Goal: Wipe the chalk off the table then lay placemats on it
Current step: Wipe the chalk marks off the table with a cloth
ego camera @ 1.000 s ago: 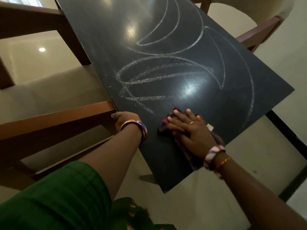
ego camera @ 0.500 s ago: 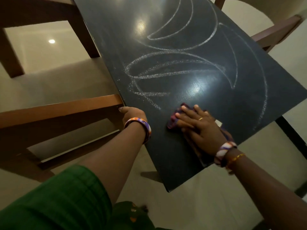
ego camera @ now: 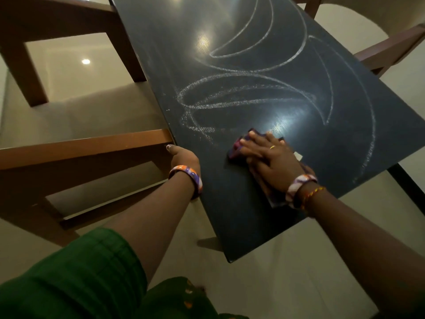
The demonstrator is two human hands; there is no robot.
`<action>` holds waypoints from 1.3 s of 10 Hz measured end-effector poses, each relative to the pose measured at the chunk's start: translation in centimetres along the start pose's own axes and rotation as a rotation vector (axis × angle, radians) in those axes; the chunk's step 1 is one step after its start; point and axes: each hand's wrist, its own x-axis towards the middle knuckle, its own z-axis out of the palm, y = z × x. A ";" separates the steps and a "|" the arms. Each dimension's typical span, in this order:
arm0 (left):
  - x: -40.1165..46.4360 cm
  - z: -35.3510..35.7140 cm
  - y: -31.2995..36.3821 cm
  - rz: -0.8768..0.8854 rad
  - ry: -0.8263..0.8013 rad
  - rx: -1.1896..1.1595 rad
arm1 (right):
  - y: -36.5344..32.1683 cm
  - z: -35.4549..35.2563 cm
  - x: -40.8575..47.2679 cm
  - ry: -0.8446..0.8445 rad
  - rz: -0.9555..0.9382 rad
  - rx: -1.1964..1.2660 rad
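On the dark table (ego camera: 230,215), near its close end, a purple cloth (ego camera: 238,147) lies pressed flat under the right hand (ego camera: 273,157), whose fingers are stretched out straight across it, a ring on one. White chalk lines (ego camera: 253,88) curve over the surface just beyond the cloth and run on toward the far end. At the table's left edge the left hand (ego camera: 184,156) has its grip curled round the rim, thumb pointing out toward a wooden chair (ego camera: 80,146) just beside it. Both wrists wear coloured bangles, and a green sleeve (ego camera: 76,272) covers the left upper arm.
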 end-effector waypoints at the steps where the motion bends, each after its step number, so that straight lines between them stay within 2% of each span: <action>1: 0.2 0.4 0.3 -0.097 0.031 -0.279 | 1.5 -0.5 3.1 0.038 0.235 -0.057; 2: 0.1 -0.2 0.4 0.043 -0.012 0.008 | -2.2 -0.1 6.3 -0.020 0.244 -0.111; 3: 0.0 0.1 0.4 -0.111 0.043 -0.169 | -5.0 1.8 3.5 -0.099 0.088 -0.063; 4: 0.1 0.1 -0.1 -0.090 0.093 -0.369 | -3.1 1.3 -2.4 -0.123 -0.043 -0.044; 5: 0.0 0.1 0.2 -0.125 0.063 -0.452 | 0.5 -0.2 -2.4 -0.080 0.093 -0.050; 6: -0.2 -0.2 0.7 -0.197 -0.022 -0.359 | 2.9 -0.9 1.6 0.014 0.396 -0.104; 7: -0.4 -0.8 0.2 -0.131 -0.114 -0.343 | -0.2 0.4 3.5 0.002 0.382 -0.134; 8: -0.1 -1.1 -0.1 -0.106 -0.085 -0.111 | -6.2 2.5 0.9 -0.082 0.117 -0.069; 9: 1.3 -2.8 -0.7 -0.059 -0.190 0.066 | -7.8 3.3 -2.8 -0.059 0.009 -0.061; 10: 3.2 -6.9 -0.4 0.079 -0.322 0.227 | -8.4 3.5 -4.4 -0.031 0.072 -0.094; 12: 6.0 -8.7 4.5 0.171 -0.386 0.129 | -11.3 4.4 8.2 -0.008 0.190 -0.067; 13: 8.6 -8.2 7.0 0.183 -0.295 -0.044 | -11.2 4.4 8.7 -0.008 0.185 -0.046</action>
